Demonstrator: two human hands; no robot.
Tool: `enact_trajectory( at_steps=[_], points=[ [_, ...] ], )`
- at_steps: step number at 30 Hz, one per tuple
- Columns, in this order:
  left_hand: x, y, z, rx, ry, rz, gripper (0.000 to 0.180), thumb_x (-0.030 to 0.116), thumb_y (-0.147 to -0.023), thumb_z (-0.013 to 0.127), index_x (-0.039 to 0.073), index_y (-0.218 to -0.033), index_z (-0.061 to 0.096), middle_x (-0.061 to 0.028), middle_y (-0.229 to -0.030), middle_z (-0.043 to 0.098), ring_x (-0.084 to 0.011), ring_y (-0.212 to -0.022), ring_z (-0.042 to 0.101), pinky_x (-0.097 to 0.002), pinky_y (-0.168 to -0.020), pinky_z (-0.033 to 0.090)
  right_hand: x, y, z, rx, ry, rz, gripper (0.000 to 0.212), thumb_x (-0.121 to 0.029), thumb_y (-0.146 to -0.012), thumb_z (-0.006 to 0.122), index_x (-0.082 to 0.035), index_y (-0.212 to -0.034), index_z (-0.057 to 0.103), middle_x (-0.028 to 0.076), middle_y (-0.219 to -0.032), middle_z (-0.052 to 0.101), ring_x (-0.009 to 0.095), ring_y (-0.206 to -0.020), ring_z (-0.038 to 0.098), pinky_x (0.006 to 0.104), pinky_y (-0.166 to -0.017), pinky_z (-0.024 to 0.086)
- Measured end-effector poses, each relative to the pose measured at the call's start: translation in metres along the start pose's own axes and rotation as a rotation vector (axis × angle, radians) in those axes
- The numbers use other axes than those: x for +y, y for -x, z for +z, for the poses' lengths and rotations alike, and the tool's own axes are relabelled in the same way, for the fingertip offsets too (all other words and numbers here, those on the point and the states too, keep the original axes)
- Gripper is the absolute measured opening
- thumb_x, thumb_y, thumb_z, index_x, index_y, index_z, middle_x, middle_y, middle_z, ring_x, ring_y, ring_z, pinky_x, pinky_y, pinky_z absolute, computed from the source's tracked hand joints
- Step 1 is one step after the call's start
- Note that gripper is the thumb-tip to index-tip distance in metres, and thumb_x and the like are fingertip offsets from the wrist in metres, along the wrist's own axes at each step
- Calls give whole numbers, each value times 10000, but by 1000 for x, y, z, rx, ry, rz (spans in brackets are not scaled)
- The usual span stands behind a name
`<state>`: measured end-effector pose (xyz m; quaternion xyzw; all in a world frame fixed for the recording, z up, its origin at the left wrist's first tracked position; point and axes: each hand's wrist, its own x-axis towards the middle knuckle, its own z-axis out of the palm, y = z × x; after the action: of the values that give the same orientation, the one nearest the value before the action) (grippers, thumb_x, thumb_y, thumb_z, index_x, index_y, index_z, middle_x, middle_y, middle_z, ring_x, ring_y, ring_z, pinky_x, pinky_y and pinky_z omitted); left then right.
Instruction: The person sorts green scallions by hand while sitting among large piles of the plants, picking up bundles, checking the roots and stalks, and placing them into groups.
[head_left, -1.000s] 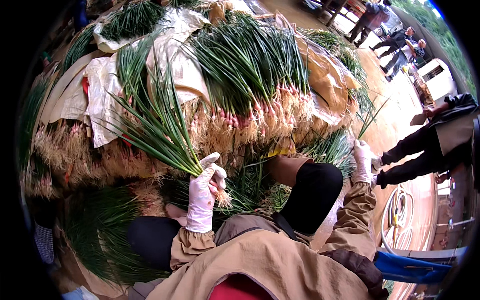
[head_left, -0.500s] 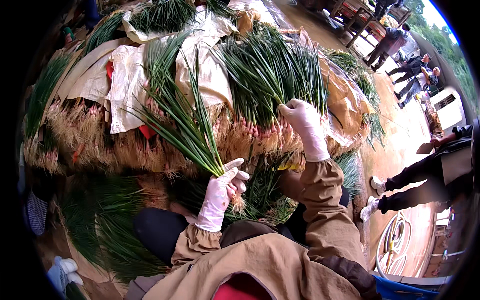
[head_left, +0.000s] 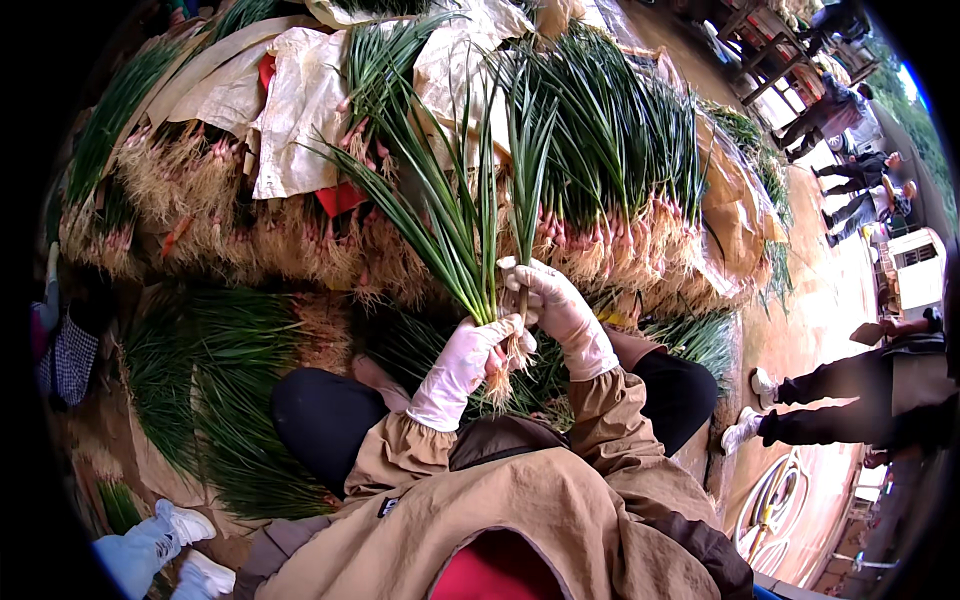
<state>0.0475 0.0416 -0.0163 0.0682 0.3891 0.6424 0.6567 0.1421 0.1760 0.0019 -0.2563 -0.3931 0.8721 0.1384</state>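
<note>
Gloves, white and thin, cover both hands. The left hand is curled around the bottom of a bunch of green onions, and its long leaves fan up and to the left. Pale, stringy roots poke out below that hand. The right hand is just beside it, its fingers pinched on a smaller bunch that stands nearly straight up. Both bunches are in front of the person. Past them is a big heap of green onions, with pink bulbs and hairy roots facing the person. Pale sheets cover parts of the heap, and a brown sheet covers its right side. A flat pile of long green leaves lies on the left, near a dark knee.
</note>
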Motion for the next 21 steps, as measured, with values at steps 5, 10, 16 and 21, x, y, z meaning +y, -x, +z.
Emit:
enact_trajectory(
  at_steps=[5, 10, 16, 21],
  points=[
    [-6, -6, -12, 96, -123, 32, 179, 121, -930, 563, -25, -1006, 634, -107, -799, 681, -95, -494, 556, -187, -415, 401, 22, -9, 4, 433, 393, -219, 375, -284, -895, 654, -21, -1149, 570, 36, -891, 632, 123, -690, 564, 239, -612, 469],
    [-23, -17, -19, 109, 14, 81, 149, 152, -939, 567, 15, -938, 626, -50, -677, 611, -130, -497, 543, -247, -450, 441, 34, -5, 22, 701, 965, -260, 501, -305, -948, 581, 91, -1244, 501, 160, -1153, 641, 243, -1036, 605, 327, -869, 464],
    [-10, -1, -11, -262, 318, 68, 297, 227, -981, 486, -40, -1061, 588, -22, -664, 528, -132, -544, 504, -269, -521, 412, 19, -28, -12, 392, -155, -190, 262, -338, -963, 538, -123, -816, 560, -75, -611, 445, 54, -537, 385, 225, -484, 299],
    [-3, 6, -11, -306, 443, -56, 291, 226, -979, 490, -40, -1054, 582, -60, -732, 581, -172, -629, 562, -282, -583, 457, 20, -9, 20, 219, -55, -189, 367, -446, -933, 556, -94, -1026, 600, -81, -598, 393, 39, -452, 355, 209, -387, 271]
  ],
)
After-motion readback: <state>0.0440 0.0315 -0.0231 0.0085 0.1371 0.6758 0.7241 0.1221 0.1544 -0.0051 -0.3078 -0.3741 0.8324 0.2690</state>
